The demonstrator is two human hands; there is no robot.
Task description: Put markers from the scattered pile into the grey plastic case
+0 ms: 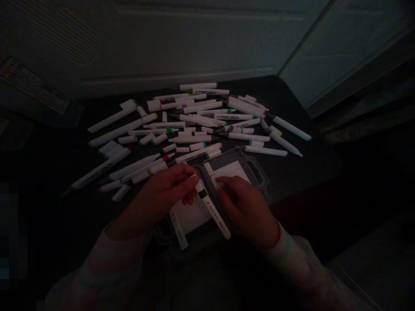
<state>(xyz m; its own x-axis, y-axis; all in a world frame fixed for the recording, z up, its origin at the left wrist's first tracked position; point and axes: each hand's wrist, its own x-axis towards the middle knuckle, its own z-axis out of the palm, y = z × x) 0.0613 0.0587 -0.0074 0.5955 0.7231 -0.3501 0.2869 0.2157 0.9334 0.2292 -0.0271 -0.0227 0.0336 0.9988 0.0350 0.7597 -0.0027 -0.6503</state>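
My left hand [170, 185] is closed, pinching a white marker [215, 216] with a black band by its upper end. The marker slants down to the right over an open clear plastic case [259, 170]. My right hand [248, 207] hovers over the case's right half, its index finger stretched out and nothing visible in its grip. Close to that fingertip, another white marker [208, 167] lies in the case. White paper [235, 169] shows inside. A further marker [178, 231] with a dark blue end rests at the case's lower left.
Many loose white markers and caps [189, 139] are spread over the dark table [292, 172] beyond the case. Behind them stands a pale panelled surface [194, 43]. A card with colour patches [32, 84] is at the left. The scene is very dim.
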